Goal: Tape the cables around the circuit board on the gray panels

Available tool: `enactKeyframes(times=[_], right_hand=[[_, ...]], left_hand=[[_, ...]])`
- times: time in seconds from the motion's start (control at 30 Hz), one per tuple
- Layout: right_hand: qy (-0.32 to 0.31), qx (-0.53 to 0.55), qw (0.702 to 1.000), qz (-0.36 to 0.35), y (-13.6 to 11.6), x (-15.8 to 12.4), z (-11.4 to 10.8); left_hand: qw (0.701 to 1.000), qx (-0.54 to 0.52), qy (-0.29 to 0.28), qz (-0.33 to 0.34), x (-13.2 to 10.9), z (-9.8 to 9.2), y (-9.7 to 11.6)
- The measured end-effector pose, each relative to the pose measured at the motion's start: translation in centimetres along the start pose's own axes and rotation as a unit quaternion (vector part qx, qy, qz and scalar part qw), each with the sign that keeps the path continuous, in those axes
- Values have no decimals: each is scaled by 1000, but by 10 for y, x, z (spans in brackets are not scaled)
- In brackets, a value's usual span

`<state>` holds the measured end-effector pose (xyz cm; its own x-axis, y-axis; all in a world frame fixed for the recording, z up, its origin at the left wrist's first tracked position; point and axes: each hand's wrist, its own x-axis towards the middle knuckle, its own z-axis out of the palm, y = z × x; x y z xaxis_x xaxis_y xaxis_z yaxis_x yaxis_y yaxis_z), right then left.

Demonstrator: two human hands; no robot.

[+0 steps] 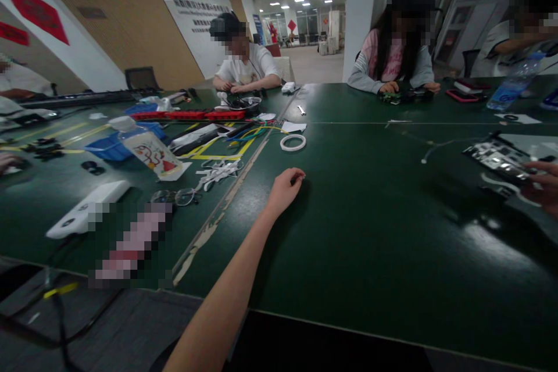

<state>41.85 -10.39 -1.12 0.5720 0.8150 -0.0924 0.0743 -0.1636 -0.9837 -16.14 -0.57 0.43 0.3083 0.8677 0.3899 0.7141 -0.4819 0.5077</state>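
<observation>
My left hand [286, 190] reaches over the dark green table [361, 226], its fingers curled together. A tiny pale spot shows at the fingertips; whether it is a held thing I cannot make out. Just beyond lies a white roll of tape [293, 143]. At the right edge my right hand [544, 183], cut off by the frame, grips an electronic assembly [501, 158] with silvery metal parts and a black frame. A pale flat strip [505, 183] hangs beneath it, and the assembly is tilted above the table.
Left of a table seam are a bottle [150, 148], glasses [176, 196], a white device [87, 206], a blue tray [108, 145] and tangled white strips [220, 171]. Farther off lies a small white wrench-shaped piece [301, 110]. A water bottle [512, 84] stands right; several people sit around.
</observation>
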Motion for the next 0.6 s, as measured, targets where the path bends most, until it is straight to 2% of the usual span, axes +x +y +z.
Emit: enactKeyframes(times=[0.07, 0.17, 0.33, 0.47, 0.53, 0.6], right_hand=[[-88, 34, 995, 40, 0, -4, 21], [-206, 11, 977, 53, -9, -25, 65], [-394, 4, 918, 40, -29, -78, 139], [-481, -40, 875, 28, -42, -108, 183], [-506, -51, 861, 12, -48, -119, 201], [-518, -46, 854, 9, -53, -127, 214]], left_hand=[[1000, 1, 2, 7, 0, 1, -1], [1000, 8, 9, 19, 0, 2, -1], [997, 10, 57, 40, 1, 2, 10], [994, 16, 81, 70, 0, -3, 30], [993, 19, 69, 91, -2, -4, 40], [992, 23, 34, 119, -5, -3, 50]])
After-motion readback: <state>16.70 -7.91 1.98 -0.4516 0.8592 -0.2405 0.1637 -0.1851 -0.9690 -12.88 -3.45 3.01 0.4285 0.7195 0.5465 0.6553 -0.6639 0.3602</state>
